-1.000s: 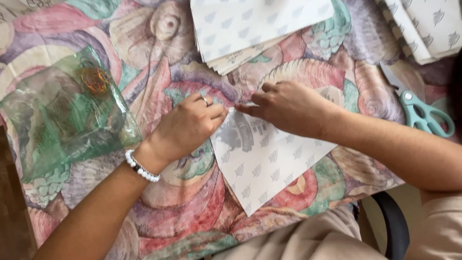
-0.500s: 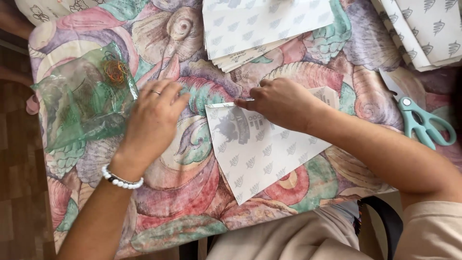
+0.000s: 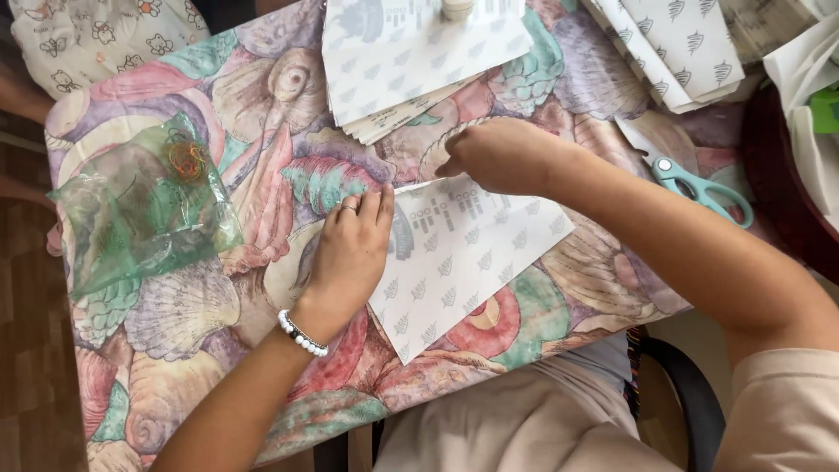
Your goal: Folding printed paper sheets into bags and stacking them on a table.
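A white sheet of paper with small grey leaf marks (image 3: 463, 262) lies tilted on a table covered by a seashell-patterned cloth (image 3: 262, 183). My left hand (image 3: 350, 253), with a ring and a white bead bracelet, rests flat on the sheet's left edge, fingers together. My right hand (image 3: 502, 156) presses down on the sheet's upper edge with bent fingers. Neither hand lifts the paper.
A green see-through plastic bag with orange rubber bands (image 3: 144, 205) lies at the left. A stack of similar patterned sheets (image 3: 419, 61) sits at the top, more folded ones (image 3: 682, 44) at top right. Teal-handled scissors (image 3: 690, 179) lie at the right.
My left hand has come back from near the green bag onto the sheet's left edge. My right hand has stayed at the upper edge. The view has shifted slightly.
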